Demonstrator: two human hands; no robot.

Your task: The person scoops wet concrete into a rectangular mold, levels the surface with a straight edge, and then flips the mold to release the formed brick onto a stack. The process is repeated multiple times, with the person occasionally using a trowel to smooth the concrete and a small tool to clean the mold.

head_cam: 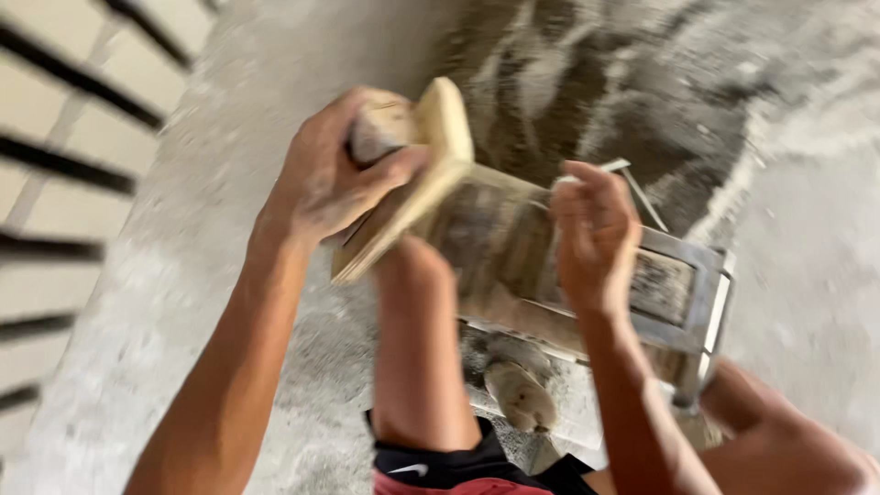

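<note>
Pale, matt wooden float board in left hand; dull grey metal rectangular mould frame under right hand; rough, gritty grey cement floor beyond.

The person is wearing no sleeves, so both forearms are showing bare from the elbow down to the left hand and the right hand, and neither hand is wearing a glove, a ring or a watch. Low in the view they are wearing dark shorts with a small white mark and a red band running along the hem. One foot is showing bare and is carrying grey dust.
</note>
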